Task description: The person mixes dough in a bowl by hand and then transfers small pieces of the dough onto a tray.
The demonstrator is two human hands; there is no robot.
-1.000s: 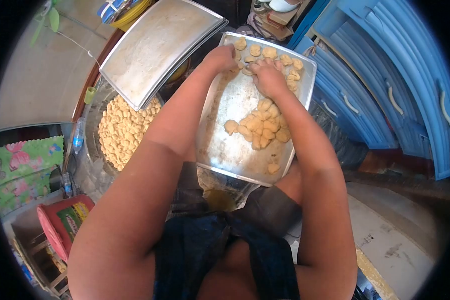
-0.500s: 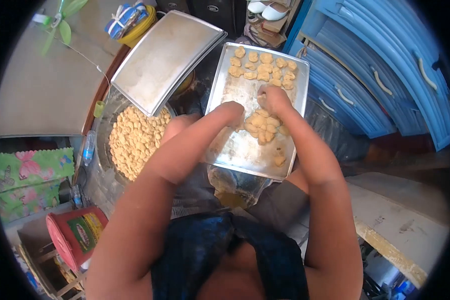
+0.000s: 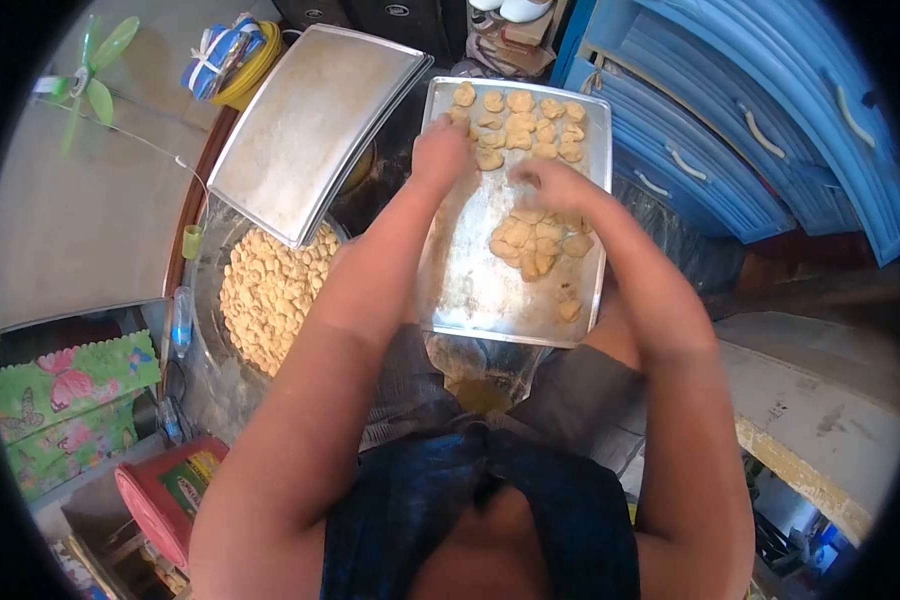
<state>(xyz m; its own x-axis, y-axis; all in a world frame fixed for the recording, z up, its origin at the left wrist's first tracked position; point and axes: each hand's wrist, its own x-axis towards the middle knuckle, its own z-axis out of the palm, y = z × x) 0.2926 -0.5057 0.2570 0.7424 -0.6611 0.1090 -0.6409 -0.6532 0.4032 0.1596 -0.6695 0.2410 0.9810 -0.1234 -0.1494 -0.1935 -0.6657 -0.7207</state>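
A metal baking tray [image 3: 465, 290] lies in front of me, with rows of small dough pieces [image 3: 520, 122] across its far end. My left hand [image 3: 444, 152] is at the tray's left side, fingers bent down over the end of those rows. Its fingertips are mostly hidden, and it appears closed on a piece of dough. Just above a clustered dough heap [image 3: 528, 245] is my right hand [image 3: 555, 183], slightly blurred. Its fingers are curled inward, and whatever they hold is hidden. One small dough lump [image 3: 569, 310] sits apart near the tray's near right corner.
Left of the tray, a wide basin holds many dough pieces [image 3: 270, 290]. Stacked metal trays [image 3: 315, 110] partly overhang it. Blue drawers [image 3: 690, 150] stand close on the right. A red bucket [image 3: 165, 495] and a plastic bottle [image 3: 182, 320] are at the left.
My left hand has moved from the tray's middle left up to the far rows. My right hand stays near the heap. Another dough piece shows below the rows. The view has shifted slightly.
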